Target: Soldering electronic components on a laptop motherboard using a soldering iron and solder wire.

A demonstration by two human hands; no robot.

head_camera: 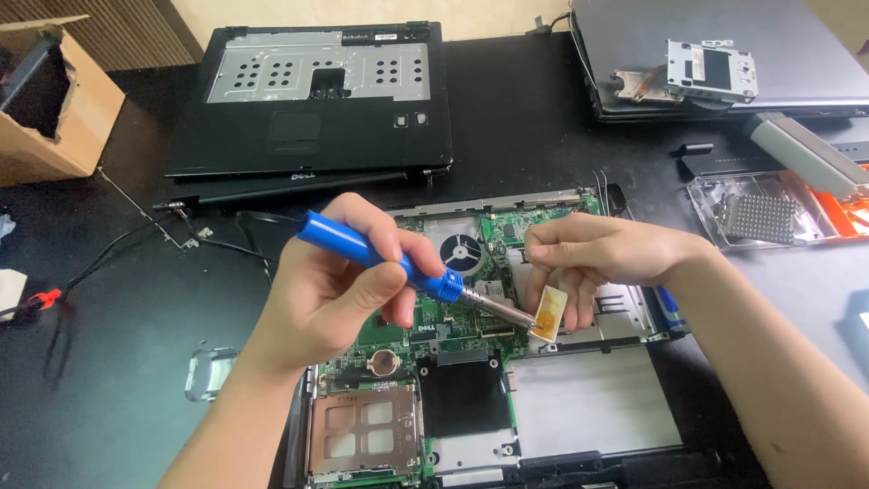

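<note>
Our left hand (339, 290) is wrapped around a blue-handled screwdriver (412, 272), its tip touching a small amber tag (549, 312) pinched in our right hand (602, 258), above the open green laptop board (471, 299). A brown cardboard box (54, 100) is cut off at upper left.

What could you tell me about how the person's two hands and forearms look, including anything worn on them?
Both the left hand and the right hand are bare, with no gloves, rings, watch or bracelet visible. The forearms are uncovered right to the bottom and right edges of the picture, so no sleeves show. The fingernails are short and unpainted.
</note>
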